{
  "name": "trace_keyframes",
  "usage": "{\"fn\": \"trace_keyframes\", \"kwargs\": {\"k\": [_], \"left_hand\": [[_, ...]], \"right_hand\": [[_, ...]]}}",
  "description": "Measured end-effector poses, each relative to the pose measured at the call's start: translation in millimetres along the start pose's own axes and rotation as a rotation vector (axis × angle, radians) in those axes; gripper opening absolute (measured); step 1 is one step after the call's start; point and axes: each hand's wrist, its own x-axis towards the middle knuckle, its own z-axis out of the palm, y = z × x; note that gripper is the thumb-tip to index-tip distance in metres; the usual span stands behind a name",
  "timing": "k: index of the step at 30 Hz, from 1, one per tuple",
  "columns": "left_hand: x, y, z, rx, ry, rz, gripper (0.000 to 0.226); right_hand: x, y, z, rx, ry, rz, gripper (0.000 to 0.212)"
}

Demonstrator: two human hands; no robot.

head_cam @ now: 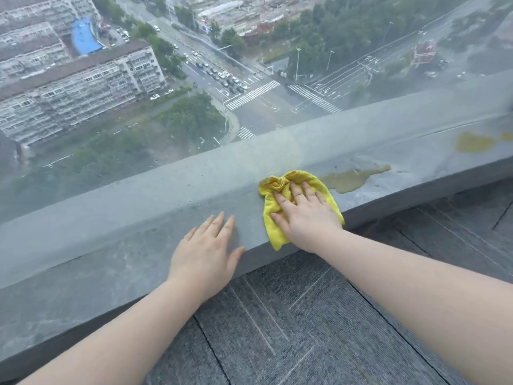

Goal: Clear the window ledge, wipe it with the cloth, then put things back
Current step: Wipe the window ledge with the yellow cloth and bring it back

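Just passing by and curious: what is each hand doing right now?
Left hand: open, flat on the ledge, holding nothing.
Right hand: open, fingers spread, pressing the yellow cloth onto the ledge rather than gripping it.

The right hand covers the middle of the crumpled yellow cloth; the grey stone window ledge runs off both side edges.

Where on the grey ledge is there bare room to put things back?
The grey stone ledge is bare left of the left hand. Between that hand and the yellow cloth under the right hand, little room. Right of the cloth lies a yellowish-brown wet patch.
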Motion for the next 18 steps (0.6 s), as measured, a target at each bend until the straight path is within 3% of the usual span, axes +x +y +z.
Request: {"fn": "trace_keyframes", "kwargs": {"k": [9,18], "left_hand": [[74.3,84.8,2.4,0.105,-0.101,0.265,0.071],[87.2,87.1,-0.3,0.125,-0.165,0.33,0.07]], "right_hand": [[-2.3,81.4,-9.1,0.005,-0.018,0.13,0.063],[5.8,145.9,-22.5,0.001,-0.044,0.122,0.06]]}}
